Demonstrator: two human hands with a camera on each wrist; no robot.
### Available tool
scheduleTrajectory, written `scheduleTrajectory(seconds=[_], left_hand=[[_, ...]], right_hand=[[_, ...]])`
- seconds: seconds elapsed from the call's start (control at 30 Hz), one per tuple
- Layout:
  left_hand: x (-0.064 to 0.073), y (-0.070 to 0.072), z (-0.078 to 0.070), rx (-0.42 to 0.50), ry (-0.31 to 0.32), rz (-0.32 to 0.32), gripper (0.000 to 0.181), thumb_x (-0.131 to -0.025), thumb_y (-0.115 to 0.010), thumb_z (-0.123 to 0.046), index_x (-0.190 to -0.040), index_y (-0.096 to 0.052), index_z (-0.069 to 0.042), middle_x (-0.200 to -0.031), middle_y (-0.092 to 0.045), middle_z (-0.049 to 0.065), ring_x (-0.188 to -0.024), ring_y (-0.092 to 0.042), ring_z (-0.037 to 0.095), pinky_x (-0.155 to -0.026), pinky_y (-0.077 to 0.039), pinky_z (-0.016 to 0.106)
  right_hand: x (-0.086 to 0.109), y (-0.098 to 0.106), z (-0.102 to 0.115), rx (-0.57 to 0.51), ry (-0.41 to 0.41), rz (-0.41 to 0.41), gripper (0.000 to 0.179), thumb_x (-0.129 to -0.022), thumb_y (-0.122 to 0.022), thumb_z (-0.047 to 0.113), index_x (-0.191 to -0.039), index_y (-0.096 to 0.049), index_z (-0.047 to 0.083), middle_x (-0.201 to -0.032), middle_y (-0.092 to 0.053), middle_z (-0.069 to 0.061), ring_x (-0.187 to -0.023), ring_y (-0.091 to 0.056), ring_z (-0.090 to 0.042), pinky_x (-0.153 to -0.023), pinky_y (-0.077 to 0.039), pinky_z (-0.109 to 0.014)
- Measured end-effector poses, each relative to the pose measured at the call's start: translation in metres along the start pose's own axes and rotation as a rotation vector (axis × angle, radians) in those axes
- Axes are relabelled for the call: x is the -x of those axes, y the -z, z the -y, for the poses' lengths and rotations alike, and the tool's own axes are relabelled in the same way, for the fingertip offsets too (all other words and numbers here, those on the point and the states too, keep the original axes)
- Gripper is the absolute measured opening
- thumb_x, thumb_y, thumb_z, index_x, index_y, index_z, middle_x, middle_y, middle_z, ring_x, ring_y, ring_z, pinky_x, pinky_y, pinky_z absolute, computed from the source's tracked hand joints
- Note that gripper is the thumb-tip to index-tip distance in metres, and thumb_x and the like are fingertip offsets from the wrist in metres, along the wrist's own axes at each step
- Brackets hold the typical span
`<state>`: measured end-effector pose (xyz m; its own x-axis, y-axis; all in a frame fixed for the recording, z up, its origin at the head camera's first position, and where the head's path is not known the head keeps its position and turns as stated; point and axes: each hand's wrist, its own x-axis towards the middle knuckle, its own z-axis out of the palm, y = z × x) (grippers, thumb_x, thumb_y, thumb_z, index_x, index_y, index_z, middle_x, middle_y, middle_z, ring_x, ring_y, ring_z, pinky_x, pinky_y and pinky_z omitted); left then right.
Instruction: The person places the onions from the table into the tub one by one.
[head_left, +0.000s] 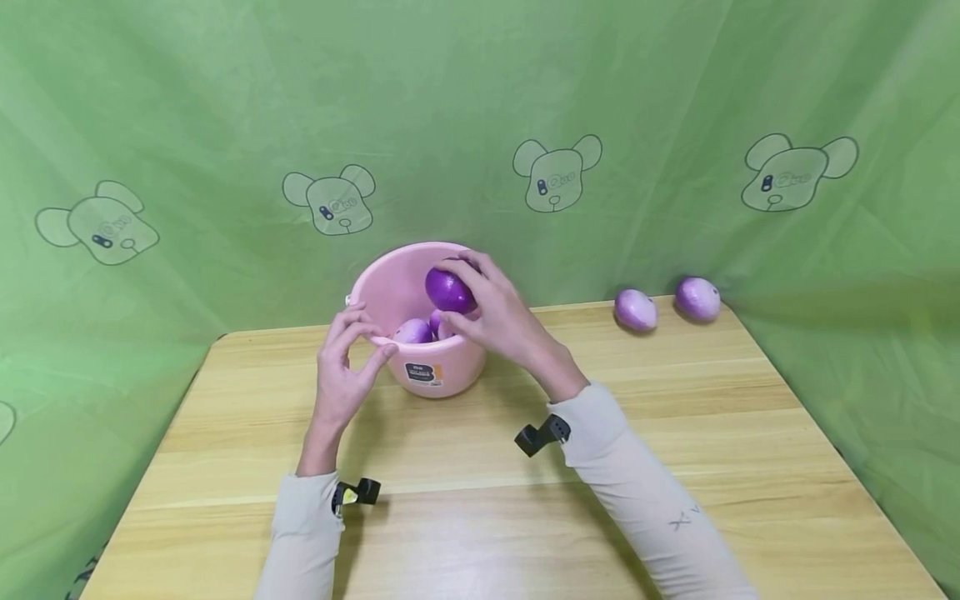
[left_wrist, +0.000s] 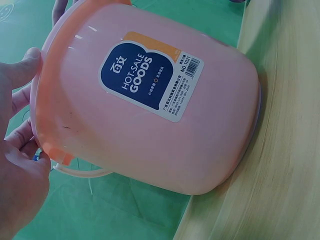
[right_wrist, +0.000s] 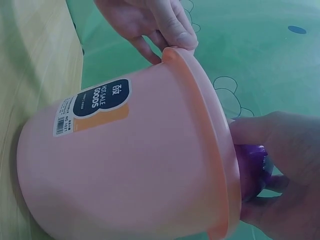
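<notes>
A pink bucket (head_left: pixel 459 371) with a dark label stands upright near the back of the table. My left hand (head_left: pixel 347 375) grips its rim at the left, the thumb outside. In the left wrist view the bucket wall (left_wrist: pixel 150 145) fills the middle. My right hand (head_left: pixel 501 315) holds a shiny dark purple egg-shaped object (head_left: pixel 447 290) within the bucket's mouth, at the right side. Below it, paler purple-and-white egg-shaped objects (head_left: pixel 412 332) lie inside; how many is hidden. The right wrist view shows the held purple object (right_wrist: pixel 251 167) partly behind the rim.
Two more purple-and-white egg-shaped objects, one left (head_left: pixel 636 311) and one right (head_left: pixel 697 299), sit at the table's back right. A green curtain (head_left: pixel 450 100) with bear-head drawings hangs behind and beside the wooden table (head_left: pixel 450 533). A white handle (left_wrist: pixel 85 172) hangs from the bucket.
</notes>
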<state>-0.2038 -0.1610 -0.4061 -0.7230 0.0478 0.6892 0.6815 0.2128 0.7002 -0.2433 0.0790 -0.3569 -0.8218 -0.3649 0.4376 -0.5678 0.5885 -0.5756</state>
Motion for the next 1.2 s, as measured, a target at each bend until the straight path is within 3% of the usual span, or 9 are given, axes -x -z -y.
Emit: scheduleTrajectory(seconds=[0.5,0.87,1.2], left_hand=[[0.0013,-0.0001,0.0014,0.003,0.0,0.0,0.018,-0.078,-0.075,0.019,-0.091,-0.065,0.013,-0.109,-0.058,0.029,-0.134,-0.041,0.056,-0.124,-0.022,0.054],[0.0006,-0.0002,0.0007,0.003,-0.002,0.0,0.017,-0.079,-0.075,0.018,-0.091,-0.065,0.013,-0.108,-0.058,0.029,-0.134,-0.041,0.056,-0.124,-0.022,0.055],[0.0008,-0.0007,0.0003,0.007,-0.002,0.002,0.017,-0.078,-0.075,0.018,-0.092,-0.065,0.014,-0.108,-0.057,0.034,-0.133,-0.04,0.057,-0.124,-0.021,0.056]], right_hand=[[-0.0043,-0.0066,0.0055,0.051,0.053,0.006,0.071,-0.088,-0.083,0.025,-0.151,-0.05,0.02,-0.16,-0.035,-0.008,-0.144,-0.037,-0.03,-0.112,-0.043,-0.052],[-0.0075,-0.0081,0.0068,0.057,0.076,0.013,0.07,-0.091,-0.08,0.023,-0.152,-0.049,0.021,-0.158,-0.037,-0.011,-0.14,-0.041,-0.031,-0.109,-0.048,-0.046],[-0.0056,-0.0077,0.0066,0.028,0.084,0.02,0.062,-0.092,-0.079,0.022,-0.148,-0.053,0.02,-0.16,-0.035,-0.011,-0.142,-0.041,-0.03,-0.111,-0.045,-0.048]])
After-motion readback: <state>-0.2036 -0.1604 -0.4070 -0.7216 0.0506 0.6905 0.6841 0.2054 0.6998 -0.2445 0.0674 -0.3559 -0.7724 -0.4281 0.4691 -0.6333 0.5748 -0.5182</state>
